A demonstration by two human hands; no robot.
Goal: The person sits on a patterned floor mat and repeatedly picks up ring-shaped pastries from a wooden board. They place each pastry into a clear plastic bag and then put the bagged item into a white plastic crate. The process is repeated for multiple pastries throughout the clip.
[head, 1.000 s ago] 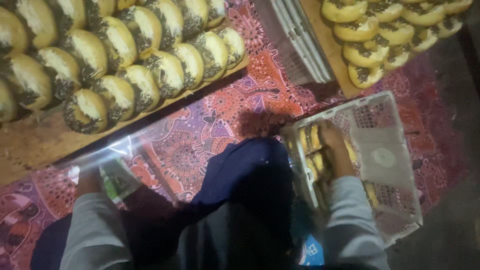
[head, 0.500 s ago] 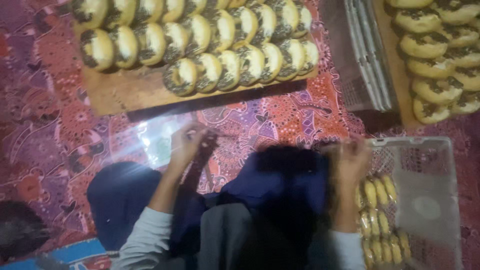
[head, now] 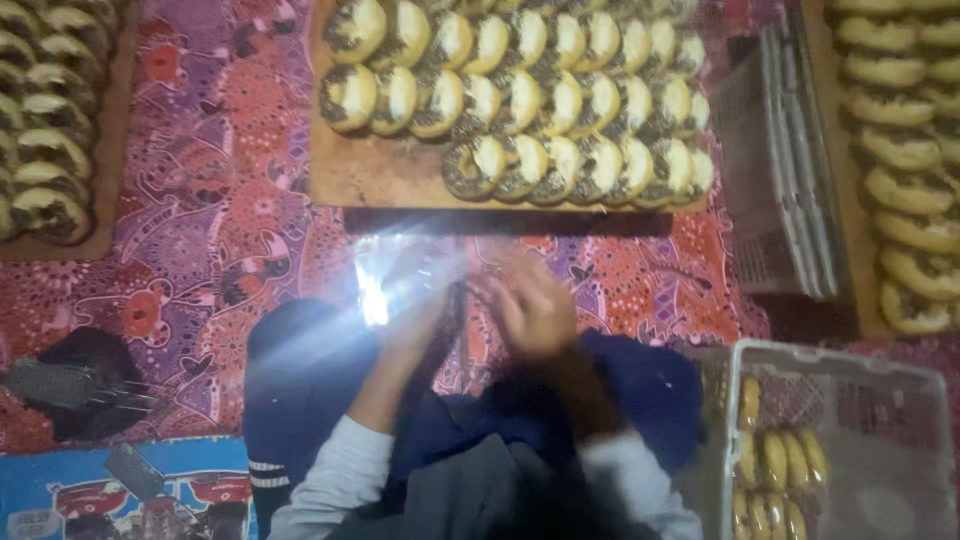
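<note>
Since half a second ago our right hand has left the white crate and come in to meet our left hand in front of our knees; a second ago the two were well apart, left on the clear bag, right in the crate. The view has also slid, so the wooden board of chocolate-topped buns now sits straight ahead.

Both hands are on a clear plastic bag, glaring white under the light. It lies on the patterned red-and-purple cloth, just below the board's near edge. Its long axis we cannot tell (glare and blur). Left fingers curl on it; right hand looks loosely cupped, whether it grips anything is unclear.

Wrapped buns, yellow ovals, lie in rows inside the crate at lower right. A flat blue printed box with red pictures lies at lower left. A stack of grey wire racks stands right of the board
</note>
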